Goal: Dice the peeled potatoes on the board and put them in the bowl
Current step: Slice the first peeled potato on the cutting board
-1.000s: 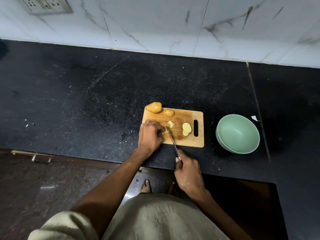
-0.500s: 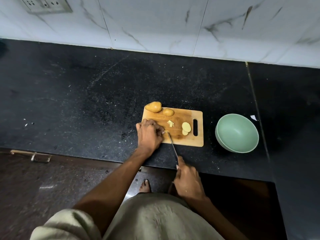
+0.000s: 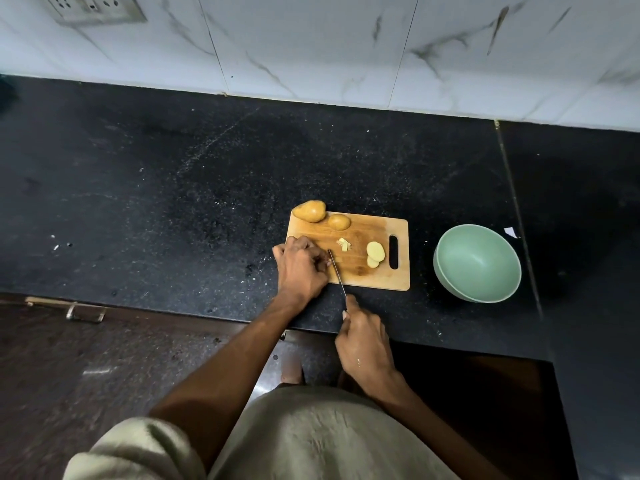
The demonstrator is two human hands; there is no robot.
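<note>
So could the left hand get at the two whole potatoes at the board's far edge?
Probably yes: the left hand lies on the board just short of the whole potatoes, nothing between; it holds a piece at the knife.

My left hand (image 3: 300,268) covers the near-left corner of the cutting board (image 3: 374,271), and whatever piece my fingers hold there is hidden under them. My right hand (image 3: 363,344), nearer me than the board, swallows the knife (image 3: 337,271) handle. The switch plate (image 3: 93,8), far beyond the board on the wall, is cut off by the top edge
</note>
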